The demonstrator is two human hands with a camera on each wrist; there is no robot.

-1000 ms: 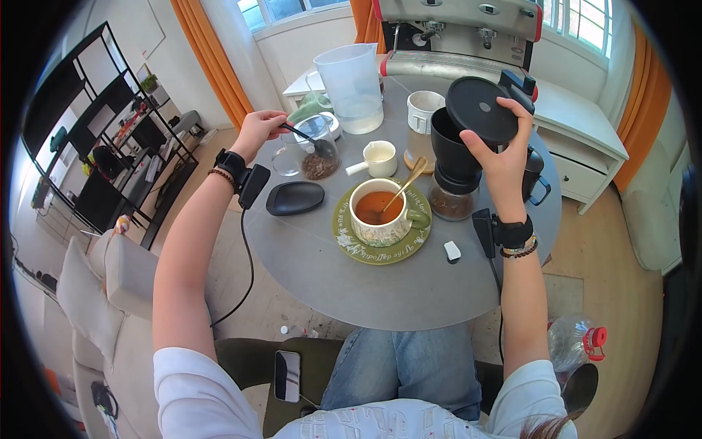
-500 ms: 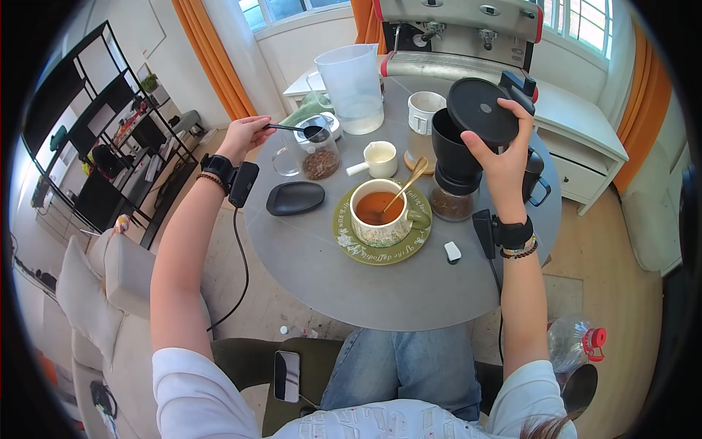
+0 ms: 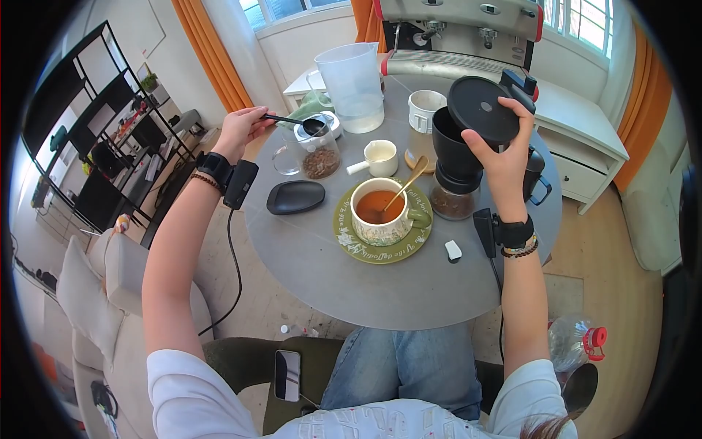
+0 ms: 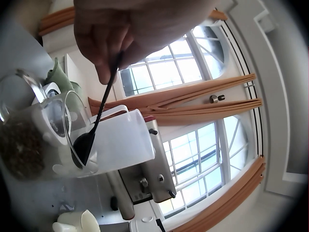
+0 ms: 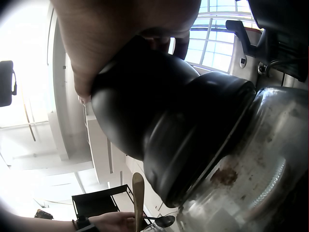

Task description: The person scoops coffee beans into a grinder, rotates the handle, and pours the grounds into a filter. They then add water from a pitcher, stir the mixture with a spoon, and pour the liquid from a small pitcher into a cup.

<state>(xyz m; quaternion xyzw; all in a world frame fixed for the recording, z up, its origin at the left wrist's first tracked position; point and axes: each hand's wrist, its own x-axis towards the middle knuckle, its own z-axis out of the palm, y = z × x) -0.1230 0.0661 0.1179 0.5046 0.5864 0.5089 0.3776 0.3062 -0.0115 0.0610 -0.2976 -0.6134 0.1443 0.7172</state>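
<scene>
My left hand (image 3: 243, 133) pinches the handle of a black spoon (image 3: 313, 127). The spoon's bowl hangs at the rim of a clear glass mug (image 3: 298, 155) with brown coffee beans (image 3: 320, 162) in its bottom; in the left wrist view the bowl (image 4: 84, 147) overlaps the mug's mouth. My right hand (image 3: 504, 146) grips a round black lid (image 3: 479, 110), tilted up over the mouth of a black coffee grinder (image 3: 455, 150). Brown bits lie in the grinder's glass base (image 3: 451, 205). The right wrist view shows the grinder's black body (image 5: 178, 121) close up.
A cup of tea (image 3: 379, 225) with a golden spoon (image 3: 408, 180) stands on a green saucer (image 3: 351, 247). Around it are a cream small pot (image 3: 380, 157), a water jug (image 3: 351, 91), a black oval dish (image 3: 295, 198) and a small white object (image 3: 453, 251). An espresso machine (image 3: 461, 36) stands behind.
My left hand has moved left, and the spoon's bowl has risen from the beans to the mug's rim, its handle now nearly level. The right hand and the lid have hardly moved.
</scene>
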